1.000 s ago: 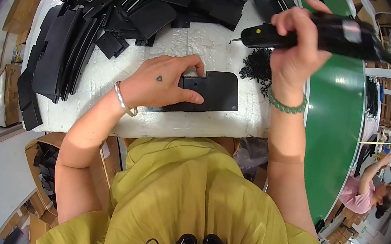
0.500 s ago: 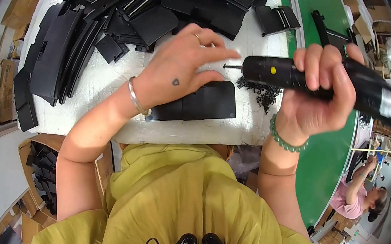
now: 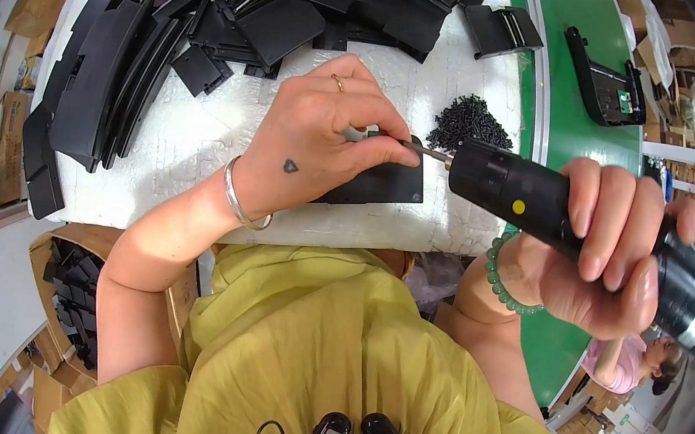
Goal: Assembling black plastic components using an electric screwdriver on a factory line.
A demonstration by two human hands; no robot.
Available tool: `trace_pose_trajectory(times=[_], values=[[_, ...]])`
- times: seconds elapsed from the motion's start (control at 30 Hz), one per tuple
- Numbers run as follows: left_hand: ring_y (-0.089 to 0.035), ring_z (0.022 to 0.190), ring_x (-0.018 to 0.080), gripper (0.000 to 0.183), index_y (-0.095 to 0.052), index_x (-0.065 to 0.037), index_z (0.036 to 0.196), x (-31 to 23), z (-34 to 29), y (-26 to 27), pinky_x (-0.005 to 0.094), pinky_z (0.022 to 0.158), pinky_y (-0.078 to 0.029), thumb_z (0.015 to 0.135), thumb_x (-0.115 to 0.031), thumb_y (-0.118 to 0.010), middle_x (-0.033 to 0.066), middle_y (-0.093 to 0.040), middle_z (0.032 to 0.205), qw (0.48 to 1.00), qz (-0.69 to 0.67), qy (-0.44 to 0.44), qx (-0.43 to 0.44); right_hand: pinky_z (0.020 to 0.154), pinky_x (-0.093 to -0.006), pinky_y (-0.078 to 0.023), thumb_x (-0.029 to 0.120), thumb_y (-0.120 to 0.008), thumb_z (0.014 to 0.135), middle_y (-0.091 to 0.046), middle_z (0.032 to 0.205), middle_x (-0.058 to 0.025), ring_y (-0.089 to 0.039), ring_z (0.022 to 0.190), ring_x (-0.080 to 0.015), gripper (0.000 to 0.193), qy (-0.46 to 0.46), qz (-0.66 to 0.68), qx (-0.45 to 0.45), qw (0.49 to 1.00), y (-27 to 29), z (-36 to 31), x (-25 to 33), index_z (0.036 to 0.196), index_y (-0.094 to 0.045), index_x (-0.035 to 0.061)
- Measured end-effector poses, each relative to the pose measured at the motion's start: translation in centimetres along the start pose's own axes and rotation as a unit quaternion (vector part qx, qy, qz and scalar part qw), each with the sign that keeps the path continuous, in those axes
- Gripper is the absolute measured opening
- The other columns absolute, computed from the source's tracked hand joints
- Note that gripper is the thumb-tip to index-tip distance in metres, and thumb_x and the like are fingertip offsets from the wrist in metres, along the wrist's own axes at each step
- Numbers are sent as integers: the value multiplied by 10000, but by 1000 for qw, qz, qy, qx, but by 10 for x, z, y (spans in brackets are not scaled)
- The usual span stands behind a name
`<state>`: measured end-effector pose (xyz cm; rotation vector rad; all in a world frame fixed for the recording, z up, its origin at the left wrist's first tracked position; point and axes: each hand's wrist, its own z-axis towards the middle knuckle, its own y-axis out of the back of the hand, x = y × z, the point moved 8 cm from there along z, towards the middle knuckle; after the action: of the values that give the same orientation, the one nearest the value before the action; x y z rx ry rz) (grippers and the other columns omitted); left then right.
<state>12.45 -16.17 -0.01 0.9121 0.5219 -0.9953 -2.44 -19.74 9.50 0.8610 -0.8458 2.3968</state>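
My right hand (image 3: pixel 611 252) is wrapped round a black electric screwdriver (image 3: pixel 497 180) with a yellow dot on its side. The tool slants, its thin bit (image 3: pixel 435 154) pointing left. At the bit's tip, the thumb and forefinger of my left hand (image 3: pixel 311 129) are pinched together. Whether a screw sits between those fingertips is hidden. Below the left hand, a flat black plastic panel (image 3: pixel 386 189) lies on the white work surface, partly covered by the hand. Just beyond the bit is a heap of small black screws (image 3: pixel 469 126).
Black plastic parts (image 3: pixel 367 0) are piled along the far side, with long panels (image 3: pixel 105 89) stacked at the left. A separate black part (image 3: pixel 501 34) lies far right. On the green surface (image 3: pixel 577 173) rests a black housing (image 3: pixel 606 89). A carton of parts (image 3: pixel 74 295) stands lower left.
The screwdriver has come nearer and lower right, its rear end tilting down. My left thumb and forefinger, apart before, now pinch at the bit's tip. The screw heap is more exposed.
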Motion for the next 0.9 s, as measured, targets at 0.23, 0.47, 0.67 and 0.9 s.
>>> trace_pose_trajectory(times=[0.23,0.47,0.67,0.9], values=[[-548,719,223,192,-664,-63,787,3,-16,0,302,631,-454,624,-134,-736,45,-624,715,1000,13,6,11,504,-154,-375,102,-651,710,-480,540,100,-429,426,-13,338,7,-94,182,979,-36,-12,-10,991,-477,177],[-536,833,262,487,-502,-101,1192,43,-35,36,325,765,-447,756,-239,-670,105,-596,908,986,75,149,20,562,-244,-325,87,-507,755,-402,588,50,-382,504,-68,377,-69,-72,130,987,-28,-16,-40,1123,-435,125],[-557,823,310,438,-545,-77,1061,48,-49,2,367,714,-448,725,-319,-687,138,-593,810,939,130,252,193,556,-246,-332,86,-498,743,-394,581,50,-375,490,-73,370,-65,-94,91,989,-27,-18,-51,1110,-447,107],[-544,919,292,380,-567,-111,1020,64,-56,-16,374,800,-423,717,-316,-669,105,-606,863,922,58,288,252,559,-267,-353,86,-484,737,-392,576,35,-379,489,-86,397,-95,-121,60,986,-33,-20,-61,1129,-419,94]])
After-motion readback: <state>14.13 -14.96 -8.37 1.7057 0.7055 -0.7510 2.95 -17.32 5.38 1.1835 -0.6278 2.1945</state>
